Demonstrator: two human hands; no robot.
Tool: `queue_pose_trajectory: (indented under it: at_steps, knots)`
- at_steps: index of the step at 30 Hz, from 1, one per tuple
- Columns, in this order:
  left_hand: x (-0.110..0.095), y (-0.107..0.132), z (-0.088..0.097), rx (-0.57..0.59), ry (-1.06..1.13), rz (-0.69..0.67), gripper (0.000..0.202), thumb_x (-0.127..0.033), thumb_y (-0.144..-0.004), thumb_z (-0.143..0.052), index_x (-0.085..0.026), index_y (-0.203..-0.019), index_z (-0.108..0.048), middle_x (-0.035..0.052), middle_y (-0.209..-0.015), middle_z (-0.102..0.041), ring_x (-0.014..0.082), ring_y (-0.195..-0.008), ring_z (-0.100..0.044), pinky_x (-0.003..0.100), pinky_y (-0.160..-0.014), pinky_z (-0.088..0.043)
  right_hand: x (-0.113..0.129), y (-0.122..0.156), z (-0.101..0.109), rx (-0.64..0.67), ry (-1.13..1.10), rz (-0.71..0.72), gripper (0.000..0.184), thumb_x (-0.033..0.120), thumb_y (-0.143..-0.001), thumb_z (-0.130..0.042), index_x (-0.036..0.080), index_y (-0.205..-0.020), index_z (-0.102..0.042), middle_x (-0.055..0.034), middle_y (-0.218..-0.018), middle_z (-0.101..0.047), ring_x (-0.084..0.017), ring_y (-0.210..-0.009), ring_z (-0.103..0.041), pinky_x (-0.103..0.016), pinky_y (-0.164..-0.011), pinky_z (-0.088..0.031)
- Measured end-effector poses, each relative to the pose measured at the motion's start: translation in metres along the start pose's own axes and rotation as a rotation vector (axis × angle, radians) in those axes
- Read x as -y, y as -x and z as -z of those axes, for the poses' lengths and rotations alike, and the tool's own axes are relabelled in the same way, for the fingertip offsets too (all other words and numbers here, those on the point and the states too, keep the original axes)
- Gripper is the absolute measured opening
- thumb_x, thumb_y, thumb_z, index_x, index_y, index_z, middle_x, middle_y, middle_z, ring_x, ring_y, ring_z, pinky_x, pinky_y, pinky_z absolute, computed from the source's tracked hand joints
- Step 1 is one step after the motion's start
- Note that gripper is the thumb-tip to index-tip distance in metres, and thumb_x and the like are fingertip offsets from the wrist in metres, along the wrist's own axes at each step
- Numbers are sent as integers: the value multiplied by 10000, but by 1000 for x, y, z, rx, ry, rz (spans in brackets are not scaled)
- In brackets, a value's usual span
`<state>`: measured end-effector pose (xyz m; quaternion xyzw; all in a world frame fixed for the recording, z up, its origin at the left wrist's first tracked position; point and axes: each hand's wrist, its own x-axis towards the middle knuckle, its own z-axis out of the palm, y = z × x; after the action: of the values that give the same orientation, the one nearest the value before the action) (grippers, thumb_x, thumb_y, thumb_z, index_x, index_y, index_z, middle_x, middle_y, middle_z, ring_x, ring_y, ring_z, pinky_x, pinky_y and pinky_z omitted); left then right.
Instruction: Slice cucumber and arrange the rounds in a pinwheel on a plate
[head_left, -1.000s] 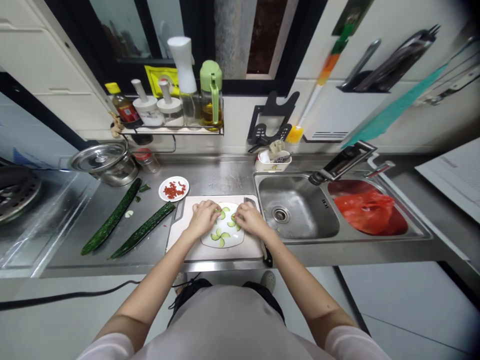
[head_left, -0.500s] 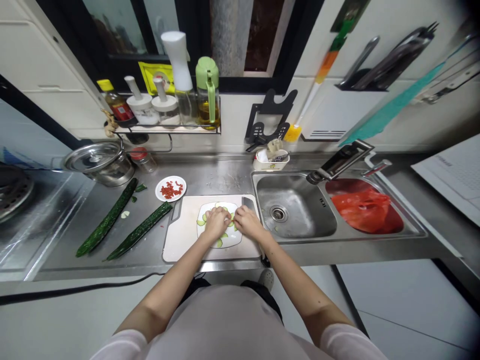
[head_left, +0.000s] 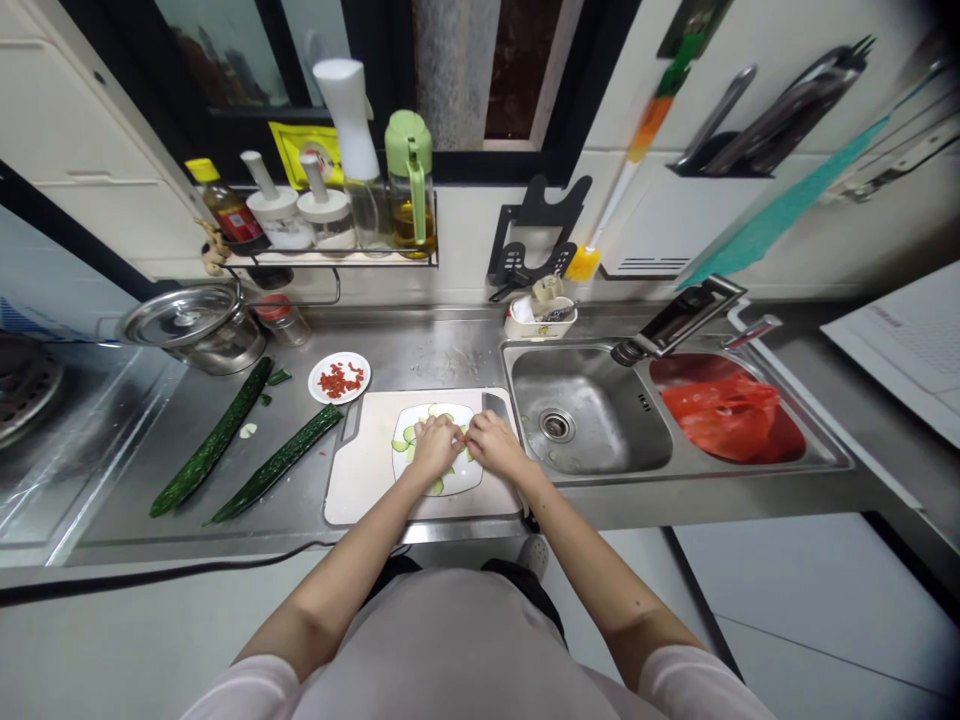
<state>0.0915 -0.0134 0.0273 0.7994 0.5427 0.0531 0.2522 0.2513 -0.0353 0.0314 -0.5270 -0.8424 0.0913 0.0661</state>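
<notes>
A white plate (head_left: 459, 483) with cucumber slices (head_left: 400, 446) spread around it lies on a pale cutting board (head_left: 360, 490). Over the plate's middle, my left hand (head_left: 437, 447) has its fingers bent and pressed together. My right hand (head_left: 491, 442) meets it from the right above the plate's edge, its fingers curled too, and the fingertips of both hands nearly touch. Slices lie beside and under the fingers; what the fingertips pinch is hidden. Left of the board lie two cucumbers, one long cucumber (head_left: 214, 440) and a cut cucumber (head_left: 277, 465).
A small plate (head_left: 362, 365) of red bits sits behind the board. At the back left stand a lidded pot (head_left: 217, 330) and a red-capped jar (head_left: 285, 320). To the right is a sink (head_left: 600, 410), with a red bag (head_left: 724, 415) in its second basin. Bottles fill a wall rack (head_left: 337, 260).
My hands stay over the plate, with fingertips shifting slightly closer together. The whole view has moved a little; the other things keep their places.
</notes>
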Motion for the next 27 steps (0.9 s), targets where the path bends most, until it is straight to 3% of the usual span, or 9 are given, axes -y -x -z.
queue_pose_trajectory:
  at_steps: [12, 27]
  knots:
    - [-5, 0, 1, 7, -28, 17, 190, -296, -876, -526, -210, -849, -694, 84, -1085, -605, 267, -1082, -480, 411, -901, -303, 1, -1, -6, 4, -6, -35, 227, 262, -934, -480, 172, -899, -686, -95, -990, -581, -217, -983, -441, -321, -836, -383]
    - [7, 1, 10, 19, 18, 74, 156, -254, -812, -584, -254, -934, -681, 66, -1089, -612, 274, -1095, -475, 428, -923, -285, -3, 2, -2, -68, -66, -82, 143, 224, -893, -536, 201, -869, -674, -75, -989, -583, -217, -998, -447, -318, -838, -391]
